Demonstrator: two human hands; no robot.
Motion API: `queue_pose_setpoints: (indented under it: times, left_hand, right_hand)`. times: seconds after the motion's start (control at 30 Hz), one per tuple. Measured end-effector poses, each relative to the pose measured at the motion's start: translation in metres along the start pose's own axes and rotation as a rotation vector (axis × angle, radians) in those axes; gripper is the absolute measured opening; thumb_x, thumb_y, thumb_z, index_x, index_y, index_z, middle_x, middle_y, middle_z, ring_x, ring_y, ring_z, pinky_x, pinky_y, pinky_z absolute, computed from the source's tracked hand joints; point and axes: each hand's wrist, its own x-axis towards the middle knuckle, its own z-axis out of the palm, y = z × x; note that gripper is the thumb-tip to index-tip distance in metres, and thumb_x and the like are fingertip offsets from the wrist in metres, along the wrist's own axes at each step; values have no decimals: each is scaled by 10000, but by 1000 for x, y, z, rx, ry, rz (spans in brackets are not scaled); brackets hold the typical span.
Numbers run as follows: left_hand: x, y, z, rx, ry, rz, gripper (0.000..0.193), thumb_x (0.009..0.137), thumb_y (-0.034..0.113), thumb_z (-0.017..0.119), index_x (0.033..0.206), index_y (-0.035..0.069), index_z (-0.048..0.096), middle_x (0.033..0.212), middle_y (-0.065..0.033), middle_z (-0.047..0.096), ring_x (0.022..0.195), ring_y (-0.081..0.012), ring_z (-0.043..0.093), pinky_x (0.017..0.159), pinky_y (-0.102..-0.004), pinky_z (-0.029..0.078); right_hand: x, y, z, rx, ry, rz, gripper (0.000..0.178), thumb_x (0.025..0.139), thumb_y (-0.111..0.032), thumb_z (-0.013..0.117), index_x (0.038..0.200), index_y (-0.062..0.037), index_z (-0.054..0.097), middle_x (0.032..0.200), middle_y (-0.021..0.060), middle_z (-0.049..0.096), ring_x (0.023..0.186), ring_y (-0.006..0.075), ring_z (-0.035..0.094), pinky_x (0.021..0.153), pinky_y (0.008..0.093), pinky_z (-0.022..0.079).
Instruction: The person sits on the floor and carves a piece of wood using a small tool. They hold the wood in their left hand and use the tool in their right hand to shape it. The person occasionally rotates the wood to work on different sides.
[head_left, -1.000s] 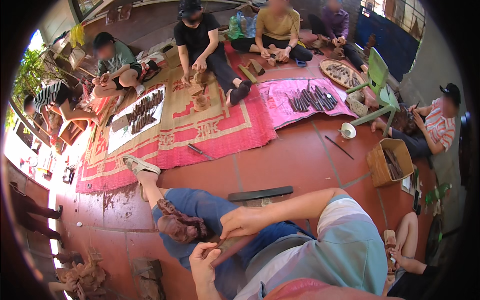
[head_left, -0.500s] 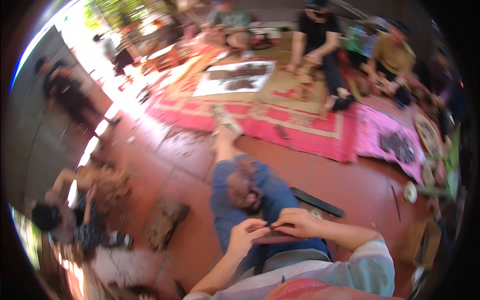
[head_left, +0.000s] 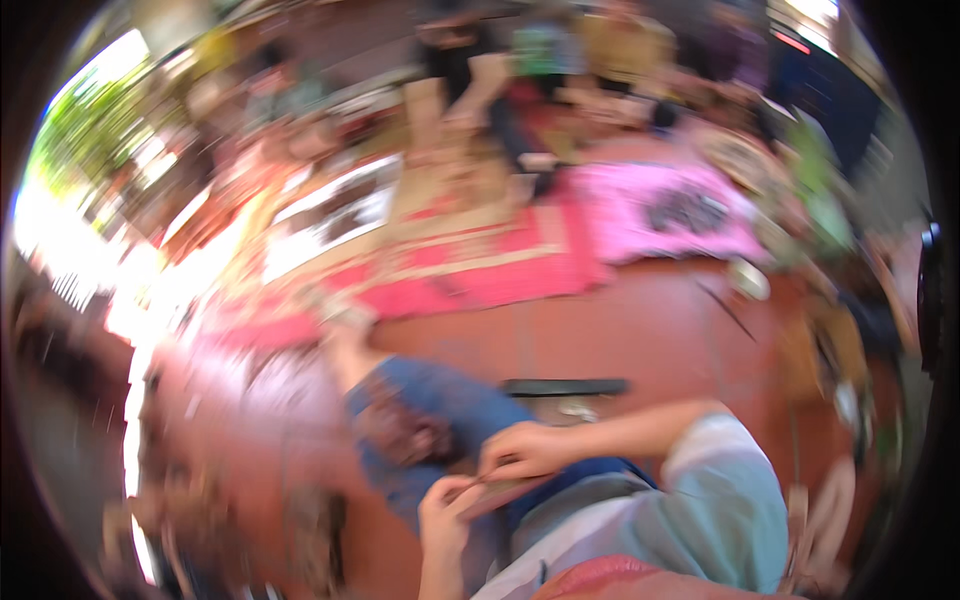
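Above my lap, my left hand [head_left: 447,512] and my right hand [head_left: 523,450] meet at the fingertips, both with fingers closed in a pinch. A small dark bit shows where they meet, too blurred to name. Beneath them a flat brownish strip or board [head_left: 512,490] lies across my lap. A brown, lumpy, clay-like mass [head_left: 408,428] rests on my blue trousers [head_left: 450,385], just beyond my hands. On the floor past my right forearm lies a long dark bar [head_left: 565,387], with a small pale object [head_left: 577,410] beside it.
A red and tan mat [head_left: 470,285] spreads ahead, bearing a white sheet [head_left: 385,205] with dark pieces. Right of it lies a pink cloth [head_left: 610,215] with a dark pile [head_left: 685,212]. Several people sit beyond. A white cup-like object [head_left: 748,280] and a brown box [head_left: 820,355] are at right.
The view has swung to the right, so the surroundings shift left and blur. My hands stay together at the fingertips, with the left now lower and nearer me than the right.
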Motion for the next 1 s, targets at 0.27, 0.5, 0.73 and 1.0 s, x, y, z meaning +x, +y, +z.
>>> queue_pose_setpoints:
  times: [0.27, 0.5, 0.73, 1.0]
  left_hand:
    - [15, -2, 22, 31, -67, 15, 225, 694, -91, 703, 853, 17, 586, 813, -54, 615, 724, -107, 591, 679, -208, 480]
    - [9, 19, 22, 99, -19, 129, 248, 671, -146, 688, 827, 10, 575, 795, -40, 594, 699, -97, 587, 653, -202, 483]
    - [5, 18, 15, 125, -38, 220, 269, 651, -152, 698, 822, 10, 568, 807, -54, 585, 735, -98, 583, 683, -200, 469]
    - [10, 13, 12, 242, -116, 196, 316, 686, -86, 709, 942, -2, 544, 875, -85, 578, 743, -131, 594, 665, -236, 496]
  right_hand:
    - [-30, -2, -7, -126, 172, -80, 152, 781, -175, 640, 869, -55, 613, 788, 87, 602, 762, 244, 603, 670, 343, 471]
    - [-25, 2, -18, 210, -85, 227, 305, 794, -276, 678, 1003, -67, 604, 912, 60, 650, 865, 149, 609, 727, 290, 466]
    - [-15, 3, -18, 239, -97, 113, 314, 811, -277, 666, 1028, -56, 615, 905, 61, 651, 865, 162, 610, 741, 293, 464]
    - [-8, 1, -25, 34, -78, -18, 192, 811, -127, 625, 968, -17, 624, 916, 120, 628, 861, 268, 606, 742, 345, 470]
